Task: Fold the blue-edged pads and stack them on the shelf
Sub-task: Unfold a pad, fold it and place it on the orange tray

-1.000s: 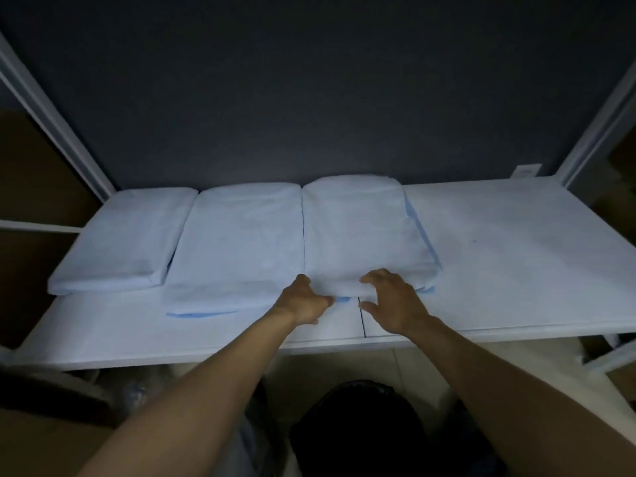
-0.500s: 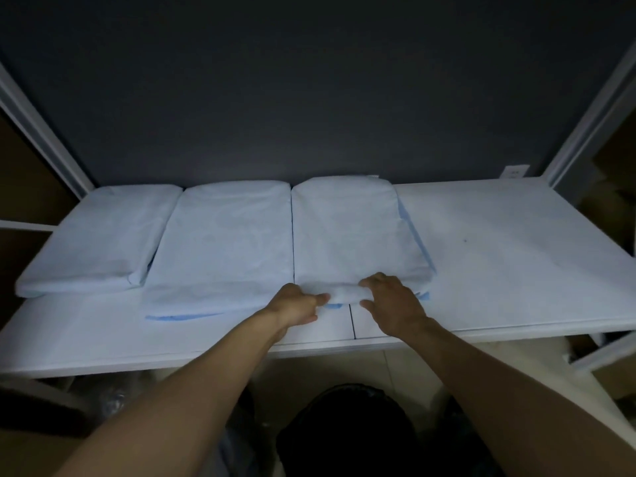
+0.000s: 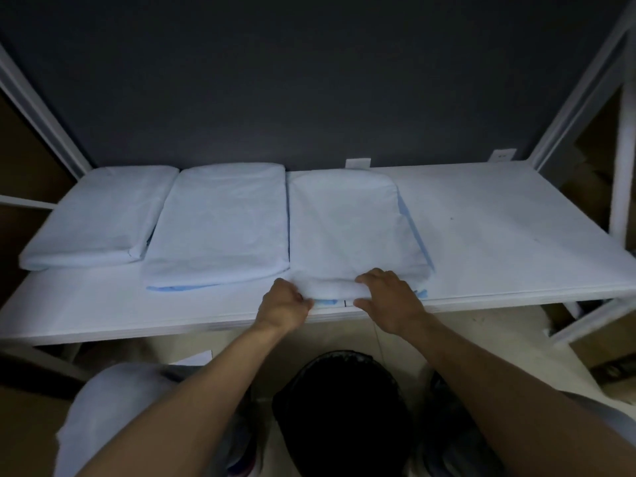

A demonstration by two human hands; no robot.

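Left hand [image 3: 285, 306] and right hand [image 3: 390, 301] grip the pad stack [image 3: 347, 228] front edge; stack now sits nearer the shelf [image 3: 499, 235] front.

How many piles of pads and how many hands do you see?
Pad piles: 3 (left pile, middle pile, right pile)
Hands: 2 (left hand, right hand)
Total: 5

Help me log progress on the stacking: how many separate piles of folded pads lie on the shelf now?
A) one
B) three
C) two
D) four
B: three piles lie side by side: the left pile, the middle pile, and the right pile, its near edge gripped by the left hand and right hand.
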